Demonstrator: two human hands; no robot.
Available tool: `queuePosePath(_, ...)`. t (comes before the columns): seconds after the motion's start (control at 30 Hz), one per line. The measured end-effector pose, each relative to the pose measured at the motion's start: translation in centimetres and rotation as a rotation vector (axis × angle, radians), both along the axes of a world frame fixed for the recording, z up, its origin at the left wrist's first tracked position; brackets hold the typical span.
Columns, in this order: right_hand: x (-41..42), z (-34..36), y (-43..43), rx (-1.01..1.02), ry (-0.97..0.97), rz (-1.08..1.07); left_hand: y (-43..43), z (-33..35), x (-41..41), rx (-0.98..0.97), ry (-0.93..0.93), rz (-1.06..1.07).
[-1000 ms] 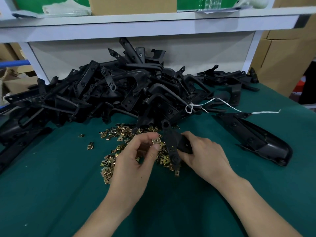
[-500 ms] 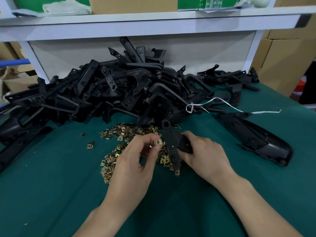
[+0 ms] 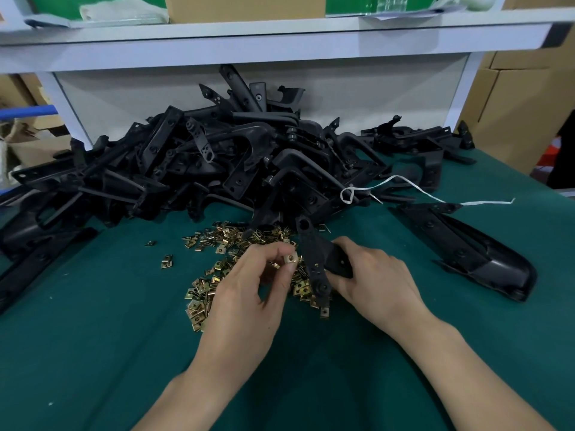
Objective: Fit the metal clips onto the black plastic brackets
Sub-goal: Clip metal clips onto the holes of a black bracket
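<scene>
My right hand (image 3: 370,281) grips a black plastic bracket (image 3: 312,256) that stands nearly upright over the green table, with a brass clip fitted at its lower tip. Between thumb and forefinger, my left hand (image 3: 249,293) pinches a small brass metal clip (image 3: 290,259) just left of the bracket's middle. Under and behind both hands lies a heap of loose brass clips (image 3: 224,244). The clip is close to the bracket's edge; whether they touch is unclear.
A large tangled pile of black brackets (image 3: 217,169) fills the back of the green table (image 3: 93,353). One long black bracket (image 3: 466,244) lies apart at the right, by a white string (image 3: 404,185). Two stray clips (image 3: 167,262) sit left of the heap. A white shelf (image 3: 280,35) overhangs.
My left hand has turned the pinched clip slightly and brought it a little nearer the bracket. My right hand and the bracket have barely moved.
</scene>
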State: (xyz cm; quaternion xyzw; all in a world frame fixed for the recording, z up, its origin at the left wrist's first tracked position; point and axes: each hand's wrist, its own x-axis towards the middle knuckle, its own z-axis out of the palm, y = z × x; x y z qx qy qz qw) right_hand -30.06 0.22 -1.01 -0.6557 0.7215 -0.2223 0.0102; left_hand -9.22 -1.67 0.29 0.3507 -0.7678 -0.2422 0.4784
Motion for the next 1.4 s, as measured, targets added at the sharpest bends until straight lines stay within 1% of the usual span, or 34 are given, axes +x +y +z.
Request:
queuePosePath(0.27,0.04,0.05,0.06,0.003,0.005,0.006,0.01,-0.05,0.04,0.01,0.002,0.005)
queuePosePath(0.4,0.1,-0.05,0.11,-0.016,0.019,0.012,-0.09,-0.04,-0.01,0.087,0.051,0.016)
queuePosePath(0.53,0.25,-0.02,0.13,-0.025,0.014,0.022,-0.17,0.04,-0.18,0.218,0.142,-0.019)
queuePosePath(0.7,0.29,-0.01,0.15,-0.027,0.012,0.024,-0.48,0.06,-0.26,0.307,0.235,-0.03)
queuePosePath(1.4,0.63,-0.03,0.17,-0.024,0.062,0.036,-0.57,-0.44,-0.19,0.322,0.195,-0.023)
